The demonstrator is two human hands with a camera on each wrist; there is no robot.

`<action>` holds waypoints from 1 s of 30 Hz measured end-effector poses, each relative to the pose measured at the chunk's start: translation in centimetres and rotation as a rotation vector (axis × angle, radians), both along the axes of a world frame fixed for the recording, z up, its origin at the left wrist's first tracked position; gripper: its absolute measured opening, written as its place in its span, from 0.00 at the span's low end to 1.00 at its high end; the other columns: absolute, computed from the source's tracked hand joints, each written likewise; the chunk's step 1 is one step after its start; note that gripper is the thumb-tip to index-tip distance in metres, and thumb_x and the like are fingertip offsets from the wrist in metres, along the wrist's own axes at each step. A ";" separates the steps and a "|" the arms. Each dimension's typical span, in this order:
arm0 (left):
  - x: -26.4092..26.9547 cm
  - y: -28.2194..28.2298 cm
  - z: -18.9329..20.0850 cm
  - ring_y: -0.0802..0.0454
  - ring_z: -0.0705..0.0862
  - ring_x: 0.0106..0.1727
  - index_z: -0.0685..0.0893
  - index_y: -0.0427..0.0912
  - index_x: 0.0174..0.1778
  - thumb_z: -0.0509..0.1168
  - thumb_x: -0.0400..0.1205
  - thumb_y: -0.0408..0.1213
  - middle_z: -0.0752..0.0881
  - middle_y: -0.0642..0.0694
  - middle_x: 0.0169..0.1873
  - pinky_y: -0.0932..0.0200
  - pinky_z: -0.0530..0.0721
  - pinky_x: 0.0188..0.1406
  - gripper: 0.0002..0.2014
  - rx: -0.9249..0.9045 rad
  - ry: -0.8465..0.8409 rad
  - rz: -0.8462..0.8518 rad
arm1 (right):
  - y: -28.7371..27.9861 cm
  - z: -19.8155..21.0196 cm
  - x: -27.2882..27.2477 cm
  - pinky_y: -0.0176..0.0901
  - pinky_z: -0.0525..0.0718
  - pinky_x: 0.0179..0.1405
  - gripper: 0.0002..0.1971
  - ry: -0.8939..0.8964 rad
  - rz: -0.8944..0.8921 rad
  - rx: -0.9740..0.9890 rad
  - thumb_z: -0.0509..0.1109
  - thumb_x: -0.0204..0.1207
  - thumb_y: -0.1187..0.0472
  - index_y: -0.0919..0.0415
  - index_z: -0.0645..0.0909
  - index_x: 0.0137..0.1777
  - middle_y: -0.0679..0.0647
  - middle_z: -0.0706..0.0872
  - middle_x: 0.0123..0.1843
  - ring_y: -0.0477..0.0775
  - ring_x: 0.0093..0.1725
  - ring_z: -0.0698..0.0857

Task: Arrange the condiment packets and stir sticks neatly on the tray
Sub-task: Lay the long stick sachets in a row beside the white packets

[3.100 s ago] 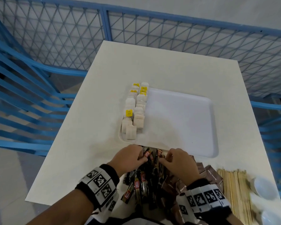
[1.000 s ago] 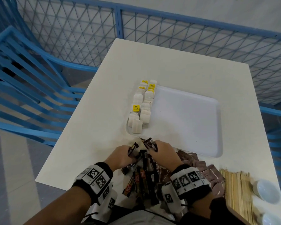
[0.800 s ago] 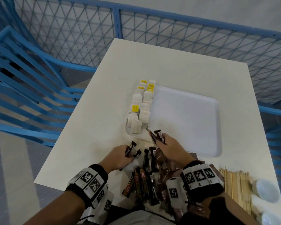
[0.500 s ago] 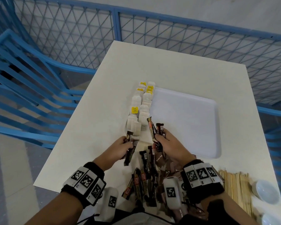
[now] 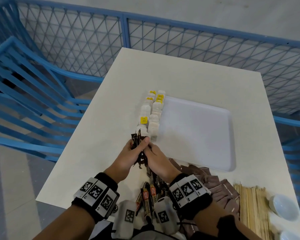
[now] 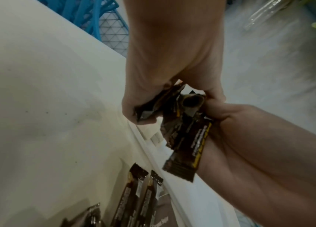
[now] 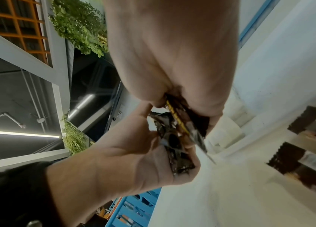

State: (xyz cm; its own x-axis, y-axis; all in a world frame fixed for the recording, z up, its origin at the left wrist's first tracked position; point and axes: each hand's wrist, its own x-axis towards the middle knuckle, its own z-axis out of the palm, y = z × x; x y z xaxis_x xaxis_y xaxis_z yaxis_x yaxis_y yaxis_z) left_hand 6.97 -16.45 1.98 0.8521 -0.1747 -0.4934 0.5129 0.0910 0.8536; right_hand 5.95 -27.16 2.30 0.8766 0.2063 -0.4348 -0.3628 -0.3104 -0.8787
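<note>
Above the near left corner of the tray (image 5: 196,135), both hands now meet around one bunch of dark sachets (image 5: 137,146); half a second ago each hand held its own few, a little apart. The left hand (image 5: 128,156) has its fingers curled round the bunch with the thumb on top, and the right hand (image 5: 157,161) clamps the same bunch from the right. That suggests the sachets are being squared into one stack before going down beside the white packets (image 5: 150,113), which stand in two rows along the tray's left edge. Most of the tray is bare. More dark sachets (image 5: 150,196) lie loose on the table (image 5: 189,71) between the wrists, brown packets (image 5: 215,184) are heaped to the right, and stir sticks (image 5: 251,212) lie at the near right next to two small bowls (image 5: 282,207). Nothing blocks the tray, though the near white packets stand close to the hands and could be knocked over.
</note>
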 end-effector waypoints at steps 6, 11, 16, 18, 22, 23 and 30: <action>0.1 0.2 -0.2 0.54 0.88 0.54 0.82 0.45 0.60 0.63 0.80 0.49 0.90 0.46 0.53 0.62 0.85 0.48 0.17 -0.110 0.039 0.049 | -0.9 1.2 0.1 0.22 0.77 0.50 0.22 0.084 -0.010 0.133 0.47 0.87 0.50 0.56 0.68 0.75 0.47 0.76 0.65 0.36 0.57 0.78; -0.2 0.5 -0.1 0.54 0.88 0.52 0.82 0.45 0.60 0.63 0.82 0.41 0.89 0.46 0.51 0.61 0.84 0.46 0.12 -0.081 0.020 0.004 | -1.5 0.9 0.2 0.34 0.77 0.64 0.23 0.200 -0.043 0.265 0.45 0.87 0.50 0.59 0.70 0.74 0.52 0.80 0.65 0.42 0.60 0.80; -0.2 0.6 -0.3 0.46 0.86 0.59 0.84 0.40 0.60 0.63 0.82 0.40 0.89 0.40 0.55 0.53 0.83 0.59 0.13 -0.021 -0.023 -0.023 | -1.5 1.0 0.3 0.42 0.73 0.72 0.23 0.247 -0.073 0.243 0.44 0.86 0.47 0.55 0.73 0.71 0.53 0.80 0.68 0.47 0.64 0.79; -0.3 0.6 -0.2 0.47 0.87 0.57 0.85 0.41 0.59 0.63 0.82 0.40 0.90 0.43 0.52 0.55 0.84 0.56 0.12 -0.029 -0.023 -0.031 | -1.6 1.9 0.5 0.33 0.68 0.68 0.24 0.192 -0.070 0.195 0.43 0.86 0.48 0.56 0.70 0.74 0.45 0.75 0.65 0.41 0.64 0.73; -0.7 0.4 0.3 0.53 0.88 0.51 0.84 0.43 0.57 0.65 0.77 0.44 0.90 0.48 0.47 0.61 0.85 0.45 0.15 -0.087 0.025 -0.140 | -1.5 1.4 1.0 0.38 0.59 0.78 0.27 0.120 -0.070 0.144 0.41 0.84 0.42 0.52 0.62 0.79 0.45 0.67 0.75 0.42 0.75 0.65; -0.7 0.3 0.3 0.53 0.89 0.50 0.83 0.44 0.57 0.65 0.76 0.44 0.90 0.48 0.47 0.61 0.85 0.42 0.15 -0.103 0.039 -0.160 | -1.4 1.0 1.1 0.45 0.59 0.80 0.29 0.138 -0.080 0.158 0.40 0.82 0.39 0.49 0.61 0.80 0.49 0.66 0.79 0.47 0.79 0.63; -0.9 0.7 0.2 0.53 0.89 0.41 0.87 0.42 0.50 0.67 0.79 0.28 0.90 0.46 0.39 0.59 0.85 0.34 0.08 0.000 0.034 -0.220 | -1.9 0.2 1.0 0.56 0.65 0.77 0.37 0.361 -0.118 0.571 0.33 0.76 0.30 0.46 0.55 0.81 0.54 0.66 0.79 0.56 0.78 0.65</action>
